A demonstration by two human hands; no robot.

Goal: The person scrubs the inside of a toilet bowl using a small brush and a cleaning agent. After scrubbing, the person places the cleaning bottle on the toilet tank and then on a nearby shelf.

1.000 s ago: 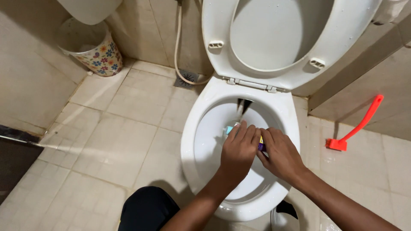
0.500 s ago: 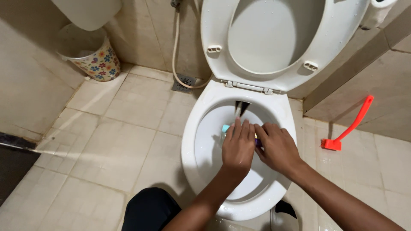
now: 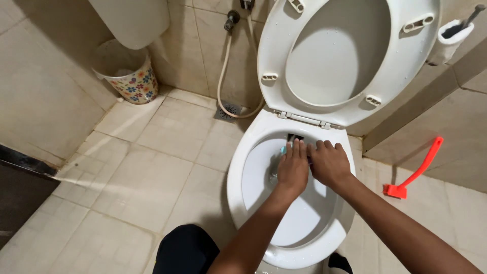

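Both hands work inside the white toilet bowl (image 3: 253,198) at centre right of the frame; the left hand (image 3: 293,170) lies flat with its fingers together and stretched toward the dark outlet at the back of the bowl, pressing on a small pale-blue scrubbing piece (image 3: 282,150), only a corner of which shows past the fingertips; the right hand (image 3: 329,163) sits just beside it, touching it, fingers curled downward, and whether they grip anything cannot be told.

To scrub well here, I would judge that steady flat pressure serves best; short strokes up under the rim near the outlet, with the right hand bracing rather than crowding the left; weight kept back so neither wrist slides down the wet porcelain.

Containers: the bowl looks wet and holds nothing but the hands and the scrubber; the seat and lid (image 3: 345,56) stand raised against the wall in the upper centre; a flower-patterned waste bin (image 3: 133,81) at upper left seems to hold a little pale paper; a white holder (image 3: 449,40) at upper right carries a dark brush handle; an orange-red brush (image 3: 413,170) lies on the tiled floor (image 3: 137,167) at right.
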